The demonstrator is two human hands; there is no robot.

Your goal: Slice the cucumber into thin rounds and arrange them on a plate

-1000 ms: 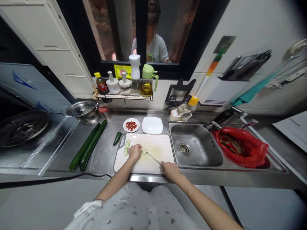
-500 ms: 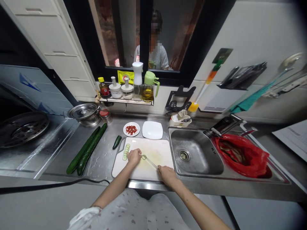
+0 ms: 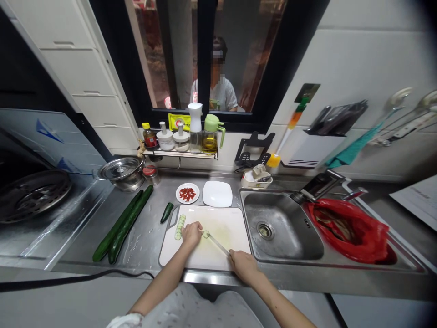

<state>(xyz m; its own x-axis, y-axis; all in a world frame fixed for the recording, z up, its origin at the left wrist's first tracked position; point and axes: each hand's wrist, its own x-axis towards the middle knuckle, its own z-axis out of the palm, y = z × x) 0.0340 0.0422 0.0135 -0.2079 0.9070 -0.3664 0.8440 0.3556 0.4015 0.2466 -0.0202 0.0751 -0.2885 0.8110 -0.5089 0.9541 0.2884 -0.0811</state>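
My right hand (image 3: 243, 265) is wrapped round the handle of a knife (image 3: 219, 245), whose blade slants up and left across the white cutting board (image 3: 225, 218). A thin cucumber slice (image 3: 205, 234) lies at the blade's far end. Close to that slice, my left hand (image 3: 191, 234) is closed over the board with its fingers curled together; whatever they hold is hidden. Just left of it runs a row of overlapping cucumber slices (image 3: 180, 227). A short cucumber piece (image 3: 167, 212) lies beside the board's handle.
Two long cucumbers (image 3: 123, 228) lie on the counter at left. Behind the board are a plate of chopped red pieces (image 3: 187, 194) and a square white plate (image 3: 217, 194). A sink (image 3: 283, 223) adjoins at right, with a red bag (image 3: 351, 232) beyond. A black cable (image 3: 102, 273) crosses the front edge.
The whole scene sits lower in the picture, as my view has tilted up slightly. Both hands, the knife and the slices keep nearly the same places on the board.
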